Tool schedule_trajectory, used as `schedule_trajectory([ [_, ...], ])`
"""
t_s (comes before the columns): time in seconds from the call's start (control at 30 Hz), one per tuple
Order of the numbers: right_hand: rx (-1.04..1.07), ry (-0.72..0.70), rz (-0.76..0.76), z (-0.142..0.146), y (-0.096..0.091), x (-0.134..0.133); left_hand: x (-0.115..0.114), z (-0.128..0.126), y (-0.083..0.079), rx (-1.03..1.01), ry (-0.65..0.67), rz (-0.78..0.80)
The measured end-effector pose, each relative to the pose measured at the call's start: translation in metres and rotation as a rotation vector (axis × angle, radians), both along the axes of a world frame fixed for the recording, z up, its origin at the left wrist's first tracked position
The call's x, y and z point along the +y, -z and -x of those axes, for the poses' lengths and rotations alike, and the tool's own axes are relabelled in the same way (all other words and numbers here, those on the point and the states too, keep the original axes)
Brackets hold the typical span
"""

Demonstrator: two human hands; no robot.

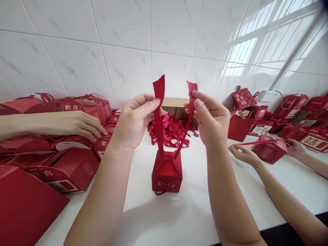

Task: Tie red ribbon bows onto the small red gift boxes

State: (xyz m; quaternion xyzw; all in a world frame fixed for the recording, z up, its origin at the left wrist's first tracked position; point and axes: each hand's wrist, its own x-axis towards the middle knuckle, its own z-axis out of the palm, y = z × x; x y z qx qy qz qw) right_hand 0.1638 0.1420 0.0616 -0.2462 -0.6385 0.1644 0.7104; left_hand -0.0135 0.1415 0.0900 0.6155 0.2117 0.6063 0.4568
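Observation:
A small red gift box (166,173) stands upright on the white table (179,218) in front of me. Two ends of a red ribbon rise from its top. My left hand (134,121) pinches the left ribbon end (159,112) between thumb and fingers. My right hand (211,119) pinches the right ribbon end (191,102) the same way. Both ends are pulled up above the box, and both hands hover over it without touching the box.
A pile of loose red ribbons (170,131) and a brown carton (174,104) lie behind the box. Stacks of red boxes (64,164) fill the left side. Another person's hand (82,124) reaches in from the left; two more hands (244,153) tie a box (269,150) at right.

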Motion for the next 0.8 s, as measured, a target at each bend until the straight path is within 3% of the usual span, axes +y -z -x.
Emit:
schedule_trajectory([
  [0.27,-0.080,-0.200,0.082,0.012,-0.003,-0.009,-0.004,-0.006,0.003,0.252,0.006,-0.022],
  [0.5,-0.088,-0.203,0.100,0.006,0.002,-0.001,0.004,-0.002,0.005,0.180,0.106,0.089],
  [0.67,-0.251,-0.173,-0.029,0.002,0.001,-0.001,0.005,0.000,0.002,0.116,0.151,0.203],
  [0.8,-0.383,-0.055,-0.119,0.001,0.001,-0.002,0.004,-0.001,0.001,0.133,0.120,0.240],
])
